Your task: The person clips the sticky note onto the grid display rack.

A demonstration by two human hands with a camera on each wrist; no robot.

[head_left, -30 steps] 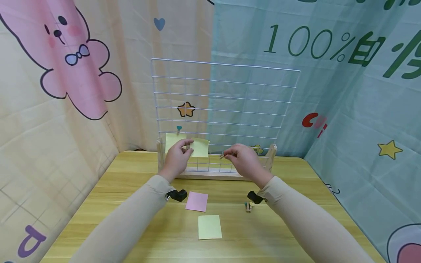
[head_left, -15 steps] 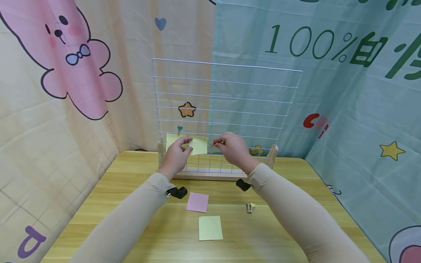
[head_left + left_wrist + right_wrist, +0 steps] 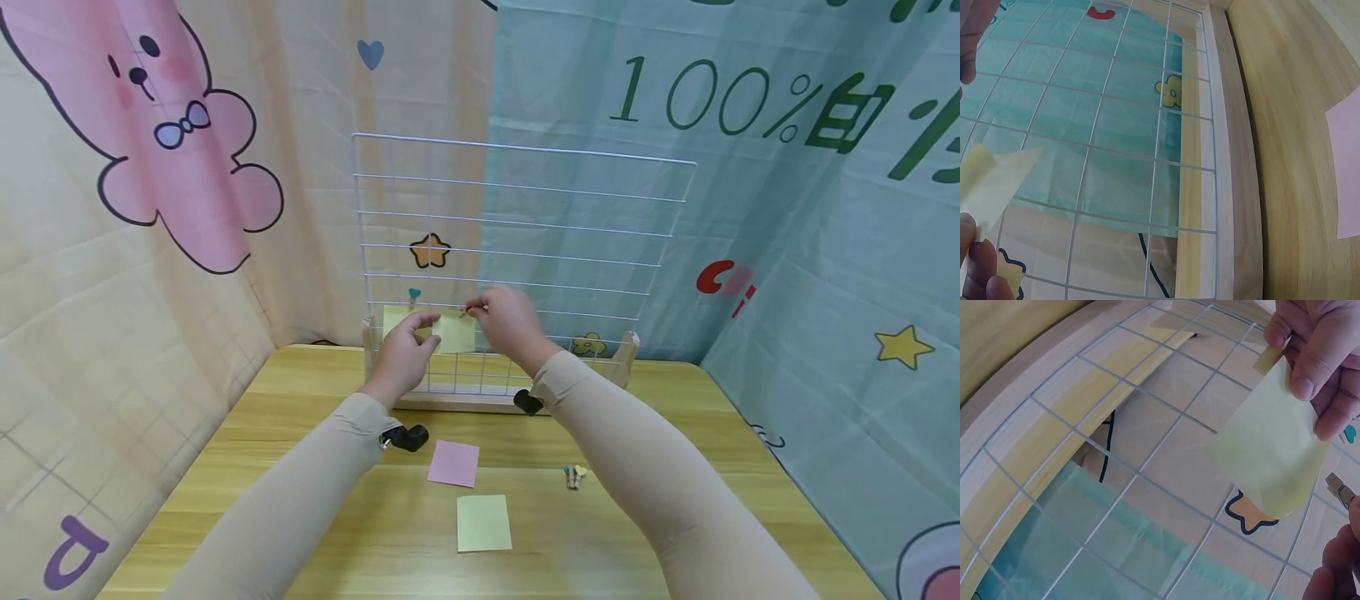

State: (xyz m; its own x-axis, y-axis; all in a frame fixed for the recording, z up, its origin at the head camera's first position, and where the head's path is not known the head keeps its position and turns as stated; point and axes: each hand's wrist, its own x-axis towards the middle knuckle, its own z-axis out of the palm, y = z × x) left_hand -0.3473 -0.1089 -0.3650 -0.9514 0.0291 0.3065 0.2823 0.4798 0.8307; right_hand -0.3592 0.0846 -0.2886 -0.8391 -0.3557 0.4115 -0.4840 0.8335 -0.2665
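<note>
Where the two beige sleeves, left and right, come in from below, the lower edge cuts them off, and they cover parts of the bench. Between them a pale yellow sticky note lies flat, with a pink sticky note just beyond it. Near the right sleeve sits a cluster of mini clothespins, one topped with a yellow heart; their number is hard to make out.

Farther on, the left hand's grip pinches a second pale yellow note at its left edge, before the wire grid; whether the paper touches the wires cannot be told. The right hand's grip pinches a mini wooden clothespin just beside that note; the right wrist view shows a narrow gap between them, while the fingers hide the clothespin's rear end.

The grid stands in a wooden base, some of its wires blocked by the hands. A third pale yellow note hangs at its left under a teal heart clothespin, its lower right covered by the left hand. Behind, a printed curtain shows an orange star through the grid, and its green lettering runs off the right edge
</note>
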